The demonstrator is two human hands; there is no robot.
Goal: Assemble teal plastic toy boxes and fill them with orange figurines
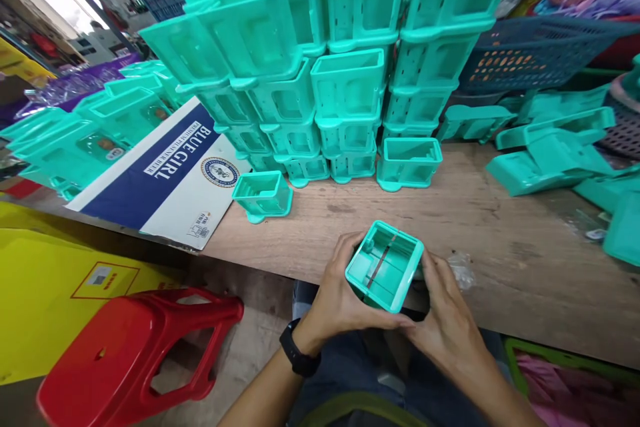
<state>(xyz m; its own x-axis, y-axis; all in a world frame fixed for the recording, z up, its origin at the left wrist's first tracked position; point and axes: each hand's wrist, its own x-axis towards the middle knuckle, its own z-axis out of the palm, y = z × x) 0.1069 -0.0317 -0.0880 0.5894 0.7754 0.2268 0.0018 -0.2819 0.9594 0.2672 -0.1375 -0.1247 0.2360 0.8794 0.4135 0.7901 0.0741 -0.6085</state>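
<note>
A turquoise plastic box (407, 287), open at the top, is held between my two hands above the table's front edge. My left hand (335, 297) wraps its left side, with a black band on the wrist. On the other side, my right hand (443, 307) presses against the box, the thumbs nearly meeting below it. A narrow gap or dark strip runs across the inside of the box. Beyond my left hand, a similar small box (263, 197) stands on the wooden table (320, 220). Another box (410, 163) stands farther back, in front of the stacks.
Tall stacks of turquoise boxes (290, 100) fill the table's back. A Blue Girl carton (185, 173) lies left; loose turquoise parts (555, 147) pile up right. A red stool (105, 353) stands lower left. A blue basket (540, 47) is behind, and clear plastic scraps (463, 270) lie nearby.
</note>
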